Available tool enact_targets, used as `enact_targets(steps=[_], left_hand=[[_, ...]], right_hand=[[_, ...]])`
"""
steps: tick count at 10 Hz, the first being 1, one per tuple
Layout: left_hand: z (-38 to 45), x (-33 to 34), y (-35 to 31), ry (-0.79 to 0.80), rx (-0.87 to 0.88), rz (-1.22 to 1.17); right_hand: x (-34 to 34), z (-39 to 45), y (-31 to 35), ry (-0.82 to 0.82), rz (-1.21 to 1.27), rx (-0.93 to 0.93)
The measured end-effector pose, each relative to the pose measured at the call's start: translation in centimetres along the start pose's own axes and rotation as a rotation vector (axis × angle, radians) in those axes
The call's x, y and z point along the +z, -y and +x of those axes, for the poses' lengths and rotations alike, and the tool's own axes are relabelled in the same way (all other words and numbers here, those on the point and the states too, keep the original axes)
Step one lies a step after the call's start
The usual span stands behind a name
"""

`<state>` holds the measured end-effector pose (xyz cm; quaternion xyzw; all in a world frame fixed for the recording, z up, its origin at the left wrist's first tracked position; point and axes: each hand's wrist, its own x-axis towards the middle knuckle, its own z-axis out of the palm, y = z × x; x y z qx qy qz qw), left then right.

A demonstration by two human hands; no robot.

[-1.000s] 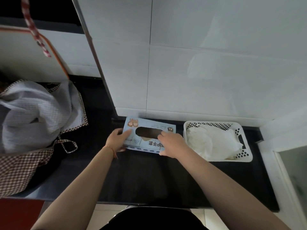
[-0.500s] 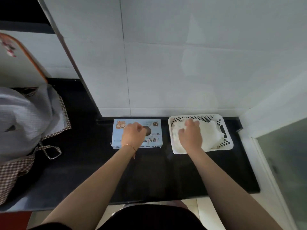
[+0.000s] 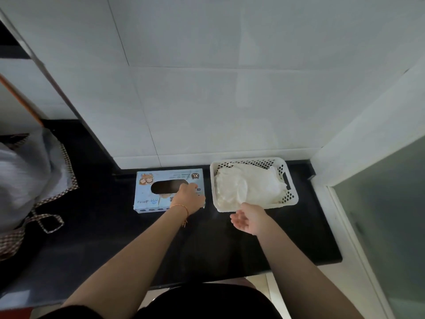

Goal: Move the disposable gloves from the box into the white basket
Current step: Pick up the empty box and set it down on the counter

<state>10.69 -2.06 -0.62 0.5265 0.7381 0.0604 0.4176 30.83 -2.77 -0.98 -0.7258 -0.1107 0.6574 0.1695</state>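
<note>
A light blue glove box (image 3: 147,194) lies flat on the black counter against the wall, its dark oval slot facing up. My left hand (image 3: 189,199) rests on the box's right part, fingers curled at the slot's right end. To the right stands the white basket (image 3: 290,180), holding a heap of white translucent disposable gloves (image 3: 248,185). My right hand (image 3: 248,218) hovers just in front of the basket's near rim, palm turned left, fingers apart, holding nothing.
The black counter (image 3: 207,245) ends at a front edge near my body and at a white wall on the right. A grey cloth and a checked apron (image 3: 27,180) lie at the left. White tiles rise behind.
My right hand went from the box into the basket, then drew back out to just in front of its rim, empty. My left hand slid to the box's right part.
</note>
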Motion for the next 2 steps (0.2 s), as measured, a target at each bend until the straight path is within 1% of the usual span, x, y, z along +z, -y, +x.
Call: enact_targets(steps=[1, 2], left_hand=[[0.04, 0.16, 0.29, 0.005, 0.004, -0.025], [0.46, -0.03, 0.48, -0.003, -0.014, -0.083]], right_hand=[[1.46, -0.20, 0.12, 0.042, -0.082, 0.025], [1.05, -1.07, 0.69, 0.055, -0.278, 0.050]])
